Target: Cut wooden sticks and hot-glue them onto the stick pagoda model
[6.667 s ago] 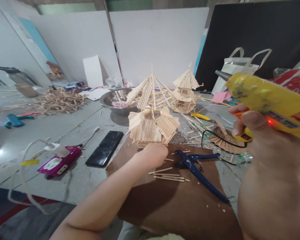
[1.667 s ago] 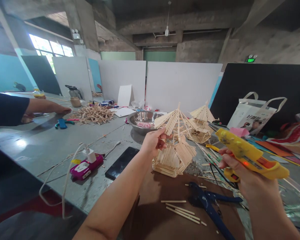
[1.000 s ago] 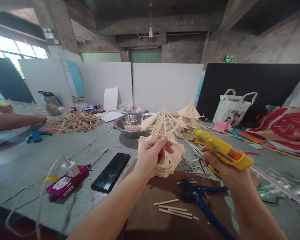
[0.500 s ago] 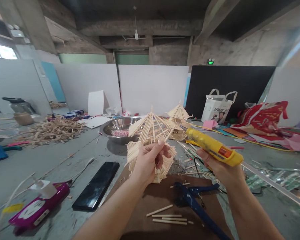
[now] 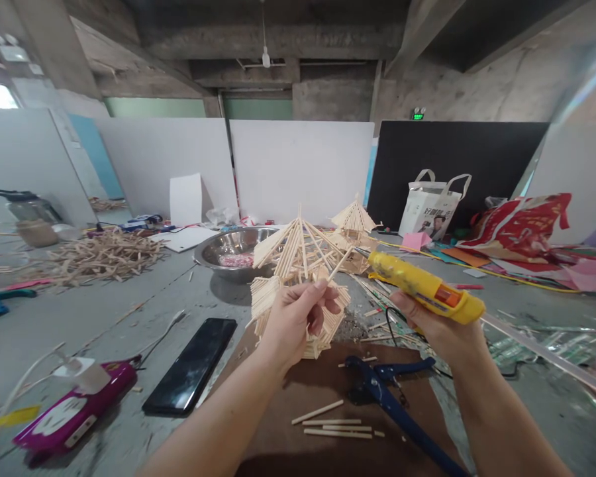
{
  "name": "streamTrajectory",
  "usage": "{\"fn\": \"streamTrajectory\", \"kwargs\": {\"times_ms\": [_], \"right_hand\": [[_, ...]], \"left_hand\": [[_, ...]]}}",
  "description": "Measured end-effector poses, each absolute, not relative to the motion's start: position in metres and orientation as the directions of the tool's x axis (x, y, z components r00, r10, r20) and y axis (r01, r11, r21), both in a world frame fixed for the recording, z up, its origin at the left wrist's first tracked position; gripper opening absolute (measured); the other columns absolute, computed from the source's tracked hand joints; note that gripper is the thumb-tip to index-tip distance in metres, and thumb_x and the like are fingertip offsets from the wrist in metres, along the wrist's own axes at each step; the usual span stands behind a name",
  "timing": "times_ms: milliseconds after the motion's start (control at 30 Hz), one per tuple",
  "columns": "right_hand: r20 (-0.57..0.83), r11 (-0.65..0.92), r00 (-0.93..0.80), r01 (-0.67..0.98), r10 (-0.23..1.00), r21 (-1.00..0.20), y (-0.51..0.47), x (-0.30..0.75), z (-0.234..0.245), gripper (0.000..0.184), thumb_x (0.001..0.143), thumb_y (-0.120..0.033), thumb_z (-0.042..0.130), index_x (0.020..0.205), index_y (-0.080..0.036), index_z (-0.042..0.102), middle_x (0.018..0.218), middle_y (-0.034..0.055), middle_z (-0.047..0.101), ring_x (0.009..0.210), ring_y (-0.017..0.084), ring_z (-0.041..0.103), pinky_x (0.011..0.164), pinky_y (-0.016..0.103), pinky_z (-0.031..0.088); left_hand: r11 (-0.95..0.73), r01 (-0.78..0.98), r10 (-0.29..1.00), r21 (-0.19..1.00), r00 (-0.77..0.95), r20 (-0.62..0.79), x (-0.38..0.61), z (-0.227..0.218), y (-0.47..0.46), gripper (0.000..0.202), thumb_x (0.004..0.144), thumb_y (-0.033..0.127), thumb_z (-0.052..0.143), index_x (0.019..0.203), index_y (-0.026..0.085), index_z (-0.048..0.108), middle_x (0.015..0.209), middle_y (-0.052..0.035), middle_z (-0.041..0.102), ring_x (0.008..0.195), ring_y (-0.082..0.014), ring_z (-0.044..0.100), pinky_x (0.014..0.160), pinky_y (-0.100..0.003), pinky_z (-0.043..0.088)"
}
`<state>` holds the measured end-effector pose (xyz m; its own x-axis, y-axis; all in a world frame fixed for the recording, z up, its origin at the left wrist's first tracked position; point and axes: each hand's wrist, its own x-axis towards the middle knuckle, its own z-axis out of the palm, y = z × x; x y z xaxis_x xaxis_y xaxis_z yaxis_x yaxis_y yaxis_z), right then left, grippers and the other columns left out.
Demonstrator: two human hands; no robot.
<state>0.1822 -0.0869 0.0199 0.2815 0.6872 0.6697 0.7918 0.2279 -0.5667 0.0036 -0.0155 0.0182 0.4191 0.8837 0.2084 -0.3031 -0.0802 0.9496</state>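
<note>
My left hand (image 5: 298, 315) pinches a thin wooden stick (image 5: 340, 264) between thumb and fingertips, its free end slanting up to the right. A yellow hot glue gun (image 5: 422, 285) is gripped in my right hand (image 5: 437, 331), its nozzle at or very near that free end; whether they touch I cannot tell. Out of the gun's back runs a long clear glue stick (image 5: 541, 351). Behind my left hand stands a pavilion model of wooden sticks (image 5: 298, 248), with a pointed, partly open roof; my hand hides some of its lower tier.
Blue cutters (image 5: 390, 404) and several loose sticks (image 5: 338, 427) lie on a brown board (image 5: 278, 430). Around it are a phone (image 5: 191, 364), a purple power strip (image 5: 74, 411), a metal bowl (image 5: 208, 255), a second stick model (image 5: 355, 222) and a wood-scrap pile (image 5: 109, 255).
The glue gun's nozzle has come closer to the free end of the stick. Both hands keep their grips. The whole view has shifted slightly.
</note>
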Motion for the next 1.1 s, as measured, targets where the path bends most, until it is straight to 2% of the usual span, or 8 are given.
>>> {"fn": "streamTrajectory", "kwargs": {"times_ms": [233,600,800,967,1100], "right_hand": [[0.697,0.258,0.259,0.798,0.669,-0.544,-0.0875,0.1833,0.0199,0.027,0.067,-0.041,0.053,0.051,-0.019,0.049,0.045,-0.0008,0.048,0.051,0.015,0.051,0.043,0.025,0.036],[0.686,0.277,0.305,0.750,0.660,-0.601,-0.0874,0.1824,0.0182,0.027,0.066,-0.042,0.054,0.052,-0.019,0.048,0.042,-0.0019,0.045,0.045,0.013,0.048,0.038,0.024,0.035],[0.706,0.257,0.282,0.792,0.649,-0.553,-0.0882,0.1823,0.0199,0.030,0.066,-0.044,0.053,0.051,-0.019,0.049,0.044,-0.0006,0.048,0.047,0.014,0.050,0.040,0.024,0.036],[0.722,0.253,0.210,0.842,0.659,-0.476,-0.0892,0.1811,0.0211,0.026,0.068,-0.042,0.051,0.058,-0.018,0.056,0.052,0.0008,0.055,0.049,0.014,0.051,0.044,0.026,0.039],[0.730,0.254,0.175,0.863,0.660,-0.436,-0.0890,0.1798,0.0219,0.027,0.070,-0.040,0.049,0.058,-0.018,0.057,0.047,0.0008,0.052,0.053,0.016,0.053,0.045,0.026,0.039]], "left_hand": [[-0.090,-0.292,0.878,0.952,0.427,0.214,0.0023,0.0194,-0.0177,0.025,0.069,0.035,0.053,0.059,0.013,0.060,0.050,-0.0005,0.058,0.030,-0.0009,0.034,0.030,-0.016,0.021],[-0.094,-0.267,0.880,0.959,0.428,0.206,0.0016,0.0184,-0.0182,0.026,0.069,0.037,0.052,0.060,0.013,0.060,0.050,0.0002,0.057,0.030,-0.0012,0.034,0.031,-0.017,0.020],[-0.088,-0.273,0.883,0.958,0.424,0.202,0.0017,0.0189,-0.0188,0.027,0.069,0.037,0.052,0.060,0.013,0.060,0.050,-0.0002,0.058,0.030,-0.0010,0.034,0.031,-0.017,0.020],[-0.078,-0.278,0.886,0.957,0.421,0.195,0.0025,0.0196,-0.0196,0.025,0.067,0.036,0.053,0.060,0.013,0.060,0.050,-0.0008,0.058,0.030,-0.0011,0.034,0.030,-0.016,0.020],[-0.076,-0.292,0.883,0.953,0.424,0.200,0.0024,0.0184,-0.0192,0.025,0.068,0.035,0.053,0.061,0.013,0.060,0.051,-0.0011,0.058,0.030,-0.0008,0.034,0.030,-0.016,0.019]]}}
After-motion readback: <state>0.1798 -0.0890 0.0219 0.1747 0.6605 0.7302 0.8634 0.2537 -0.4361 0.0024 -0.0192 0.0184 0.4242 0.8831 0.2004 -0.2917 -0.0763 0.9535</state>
